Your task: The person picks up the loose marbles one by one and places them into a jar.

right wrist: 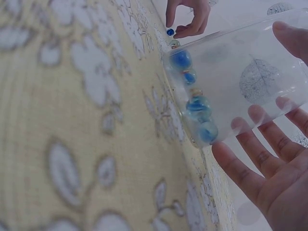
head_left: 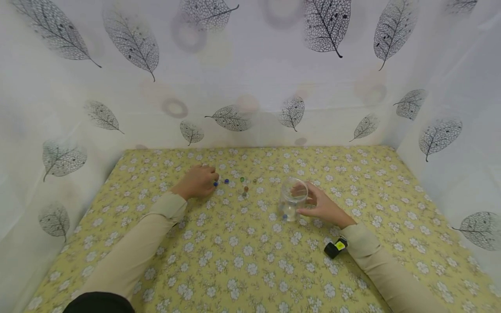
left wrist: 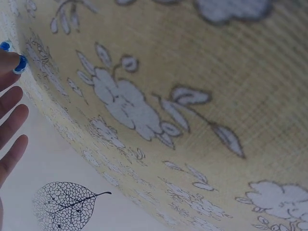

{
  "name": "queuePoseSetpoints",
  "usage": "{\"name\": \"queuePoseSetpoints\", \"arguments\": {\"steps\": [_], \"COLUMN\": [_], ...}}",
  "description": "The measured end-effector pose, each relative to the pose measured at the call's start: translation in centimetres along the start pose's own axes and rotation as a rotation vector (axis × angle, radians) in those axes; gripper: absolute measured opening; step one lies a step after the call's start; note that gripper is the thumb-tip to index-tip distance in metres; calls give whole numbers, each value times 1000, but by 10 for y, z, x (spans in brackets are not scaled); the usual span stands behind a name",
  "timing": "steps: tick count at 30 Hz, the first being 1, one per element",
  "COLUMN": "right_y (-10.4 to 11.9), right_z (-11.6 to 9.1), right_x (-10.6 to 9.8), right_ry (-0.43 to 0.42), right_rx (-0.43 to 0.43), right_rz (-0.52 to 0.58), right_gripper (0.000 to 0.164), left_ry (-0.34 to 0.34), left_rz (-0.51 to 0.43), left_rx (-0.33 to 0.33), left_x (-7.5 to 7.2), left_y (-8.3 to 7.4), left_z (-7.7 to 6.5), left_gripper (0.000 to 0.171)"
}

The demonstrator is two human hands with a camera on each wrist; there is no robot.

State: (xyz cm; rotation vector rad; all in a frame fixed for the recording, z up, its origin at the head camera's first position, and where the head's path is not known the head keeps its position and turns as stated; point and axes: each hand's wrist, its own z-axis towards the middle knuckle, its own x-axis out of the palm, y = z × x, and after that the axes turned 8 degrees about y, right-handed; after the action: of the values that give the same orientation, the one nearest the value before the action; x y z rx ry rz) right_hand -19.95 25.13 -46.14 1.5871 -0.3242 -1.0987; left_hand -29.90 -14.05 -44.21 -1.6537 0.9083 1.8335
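At the left of the head view, my left hand pinches a blue marble between thumb and finger, low over the cloth. The same marble shows at the fingertips in the left wrist view. My right hand holds a clear jar from its right side, thumb at the near side and fingers behind. Several blue-swirled marbles lie on the jar's bottom in the right wrist view. The jar stands upright on the cloth with its mouth uncovered.
Between hands and jar lie another blue marble, a green marble, an orange-brown marble, a greyish marble and a yellowish one. A floral yellow cloth covers the table. Leaf-printed curtains stand behind and beside it.
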Motion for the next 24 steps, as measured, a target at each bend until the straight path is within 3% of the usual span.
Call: {"name": "queuePoseSetpoints", "arguments": {"steps": [10, 24], "right_y": [0, -2], "right_z": [0, 0], "right_x": [0, 0], "right_ry": [3, -4], "right_rx": [-7, 1], "right_rz": [5, 5], "right_gripper": [70, 67], "left_ry": [23, 30], "left_rz": [4, 19], "left_rx": [4, 3], "left_x": [6, 7], "left_y": [2, 2], "left_z": [5, 5], "left_gripper": [3, 6]}}
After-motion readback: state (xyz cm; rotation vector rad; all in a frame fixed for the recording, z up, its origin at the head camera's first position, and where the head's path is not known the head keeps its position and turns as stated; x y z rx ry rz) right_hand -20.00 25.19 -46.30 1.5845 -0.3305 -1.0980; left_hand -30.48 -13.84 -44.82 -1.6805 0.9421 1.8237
